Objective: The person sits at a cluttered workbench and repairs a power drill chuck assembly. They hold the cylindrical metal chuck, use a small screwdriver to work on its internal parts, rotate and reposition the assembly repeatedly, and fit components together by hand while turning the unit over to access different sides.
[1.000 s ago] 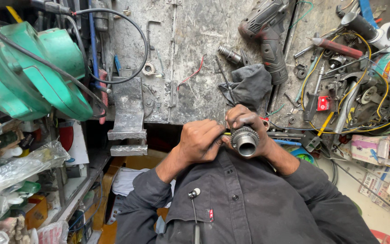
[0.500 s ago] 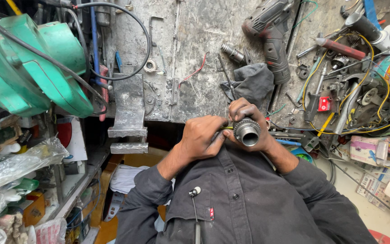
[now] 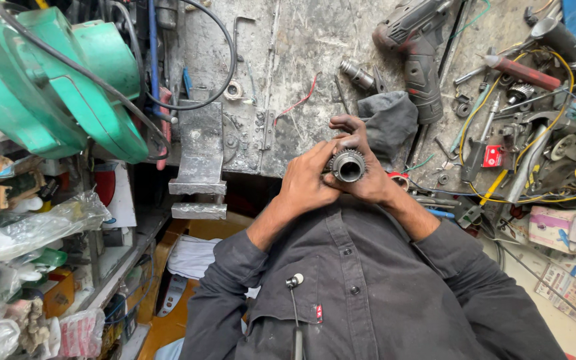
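Note:
My two hands meet over the near edge of a worn metal workbench (image 3: 301,53). Between them is a round, hollow metal gear part (image 3: 349,165) with teeth around its rim, its open end facing me. My left hand (image 3: 303,185) wraps its left side. My right hand (image 3: 366,175) cups it from the right and below, with grimy fingers curled over the top. My dark grey shirt fills the bottom of the view.
A grey cloth (image 3: 389,120) and a dark power drill (image 3: 420,50) lie just beyond my hands. Tangled yellow wires (image 3: 501,180), tools and small parts crowd the right. A green machine housing (image 3: 55,87) sits at the left above cluttered shelves. A steel block (image 3: 198,157) overhangs the bench edge.
My hands and the gear part have moved a little away from my chest toward the bench. My right fingers have shifted over the top of the part.

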A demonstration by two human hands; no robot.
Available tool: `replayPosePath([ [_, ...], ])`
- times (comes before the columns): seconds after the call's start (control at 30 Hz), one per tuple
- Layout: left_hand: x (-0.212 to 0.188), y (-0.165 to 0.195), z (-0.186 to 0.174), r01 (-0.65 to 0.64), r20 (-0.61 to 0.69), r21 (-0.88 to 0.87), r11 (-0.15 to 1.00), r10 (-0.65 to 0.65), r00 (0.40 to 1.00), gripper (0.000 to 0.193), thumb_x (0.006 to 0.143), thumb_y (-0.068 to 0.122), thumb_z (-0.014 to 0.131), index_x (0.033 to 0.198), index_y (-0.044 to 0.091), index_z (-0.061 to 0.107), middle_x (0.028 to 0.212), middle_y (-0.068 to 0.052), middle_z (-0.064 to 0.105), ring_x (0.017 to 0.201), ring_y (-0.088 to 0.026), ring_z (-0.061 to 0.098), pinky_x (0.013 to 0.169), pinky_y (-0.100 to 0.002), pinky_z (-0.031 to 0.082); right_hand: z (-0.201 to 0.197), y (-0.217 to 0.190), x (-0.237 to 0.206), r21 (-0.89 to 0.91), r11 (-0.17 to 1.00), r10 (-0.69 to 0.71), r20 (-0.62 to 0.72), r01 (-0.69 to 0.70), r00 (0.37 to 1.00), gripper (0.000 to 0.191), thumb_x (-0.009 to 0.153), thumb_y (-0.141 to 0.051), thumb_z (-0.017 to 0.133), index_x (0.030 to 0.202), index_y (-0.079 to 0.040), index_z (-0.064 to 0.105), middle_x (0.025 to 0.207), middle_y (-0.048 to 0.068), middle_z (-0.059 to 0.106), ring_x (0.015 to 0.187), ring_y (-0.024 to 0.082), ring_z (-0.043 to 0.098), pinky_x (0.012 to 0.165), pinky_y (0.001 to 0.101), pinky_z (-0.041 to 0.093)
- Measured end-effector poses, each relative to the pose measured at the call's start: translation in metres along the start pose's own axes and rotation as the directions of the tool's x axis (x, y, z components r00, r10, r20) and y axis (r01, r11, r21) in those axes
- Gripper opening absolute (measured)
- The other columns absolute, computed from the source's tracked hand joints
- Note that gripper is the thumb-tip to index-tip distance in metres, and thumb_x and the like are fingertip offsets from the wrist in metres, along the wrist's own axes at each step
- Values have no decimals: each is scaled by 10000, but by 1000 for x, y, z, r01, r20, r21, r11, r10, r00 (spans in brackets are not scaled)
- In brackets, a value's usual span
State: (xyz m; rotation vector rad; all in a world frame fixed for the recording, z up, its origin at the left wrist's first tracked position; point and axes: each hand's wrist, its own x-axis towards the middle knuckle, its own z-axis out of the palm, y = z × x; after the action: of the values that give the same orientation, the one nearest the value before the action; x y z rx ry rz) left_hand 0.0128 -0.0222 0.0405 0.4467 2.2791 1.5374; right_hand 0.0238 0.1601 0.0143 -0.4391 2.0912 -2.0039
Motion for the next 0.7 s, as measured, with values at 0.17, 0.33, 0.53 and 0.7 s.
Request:
replayPosePath([
  [0.17,-11,-8,-5,151,-43,195,969,-145,988,625,751,169,786,1347,203,599,1082,-162,568,770,-445,660,647,-537,510,8,-5,7,40,999,28,98,-32,995,604,805,-175,874,1272,-136,493,1485,171,443,1444,317,389,1158,478,381],
  [0.33,-29,-25,-8,172,-196,342,924,-109,975,609,775,136,753,1360,179,588,1057,-159,550,748,-404,673,626,-504,521,19,-8,18,-282,959,-14,74,34,997,606,770,-190,910,1270,-88,583,1359,162,537,1317,341,525,1115,460,443],
  [0.53,-27,-47,7,183,-269,352,918,-88,959,579,808,126,740,1370,160,604,1021,-127,584,768,-374,686,645,-475,536,21,-4,22,-344,939,-16,19,21,1000,623,773,-202,916,1289,-64,596,1278,160,600,1191,339,625,1017,422,521],
  [0.7,-25,-59,17,154,-304,305,940,-58,951,524,838,182,754,1342,144,615,1009,-113,637,783,-371,691,651,-451,547,21,5,19,-400,916,11,7,-7,1000,628,759,-219,915,1265,-32,594,1218,183,618,1122,369,639,955,433,530],
])
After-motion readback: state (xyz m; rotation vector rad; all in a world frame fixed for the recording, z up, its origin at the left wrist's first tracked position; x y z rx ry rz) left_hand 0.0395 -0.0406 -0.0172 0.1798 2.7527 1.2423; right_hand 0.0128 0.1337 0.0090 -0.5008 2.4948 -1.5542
